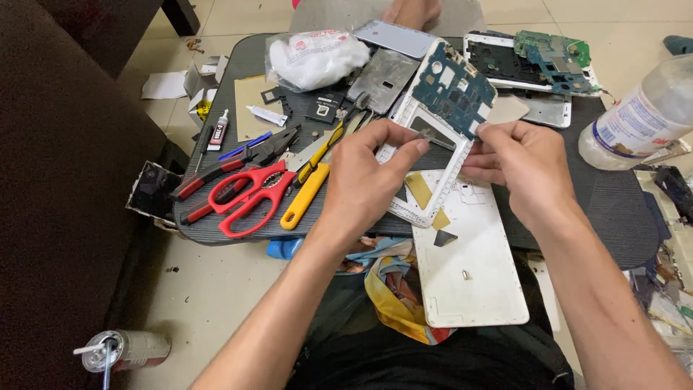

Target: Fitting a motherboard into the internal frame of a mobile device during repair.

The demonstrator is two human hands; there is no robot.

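Note:
My left hand grips the left side of a white tablet frame that carries a blue circuit board, and its thumb and forefinger pinch a small dark part at the frame's opening. On the frame's right edge, my right hand pinches with thumb and fingers. The frame is held tilted above a dark ribbed mat. A white back cover lies under the hands, reaching toward my lap.
Left on the mat lie red-handled scissors, red-handled pliers and a yellow-handled tool. A bag of white cotton, another opened tablet with a green board and a clear plastic bottle stand around. A glue tube lies at the mat's left edge.

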